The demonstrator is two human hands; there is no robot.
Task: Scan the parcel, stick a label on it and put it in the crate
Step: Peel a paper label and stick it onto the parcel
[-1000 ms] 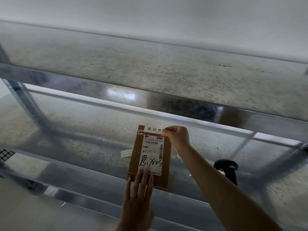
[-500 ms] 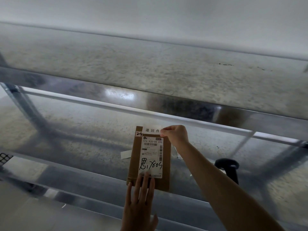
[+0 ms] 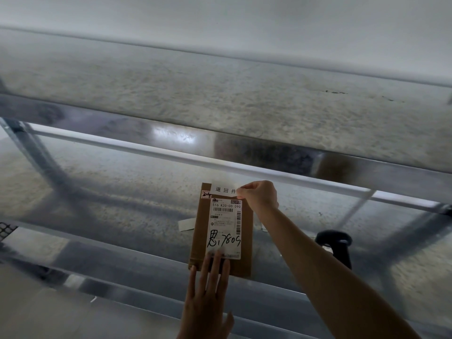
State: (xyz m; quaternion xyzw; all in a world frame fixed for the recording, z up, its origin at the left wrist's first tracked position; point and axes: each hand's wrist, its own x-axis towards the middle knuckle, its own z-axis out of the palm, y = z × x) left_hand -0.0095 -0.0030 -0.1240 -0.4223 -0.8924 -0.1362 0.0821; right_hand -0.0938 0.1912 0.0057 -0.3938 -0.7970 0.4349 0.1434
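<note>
A flat brown cardboard parcel (image 3: 246,236) lies on the shiny metal table (image 3: 122,216). It carries a white shipping label (image 3: 226,228) with barcodes and black handwriting. A small white label (image 3: 223,190) with three printed characters sits along the parcel's top edge. My right hand (image 3: 259,195) pinches the right end of that small label between thumb and fingers. My left hand (image 3: 208,297) lies flat, fingers spread, pressing on the parcel's near edge. No crate is in view.
A black handheld scanner (image 3: 335,243) stands on the table right of my right arm. Scraps of white backing paper (image 3: 186,224) lie beside the parcel. A metal rail (image 3: 171,157) runs across above the table. A black mesh (image 3: 6,230) shows at the left edge.
Both hands stay where they were. The right hand holds the small label at the parcel's top edge throughout. The left hand has slid very slightly toward me.
</note>
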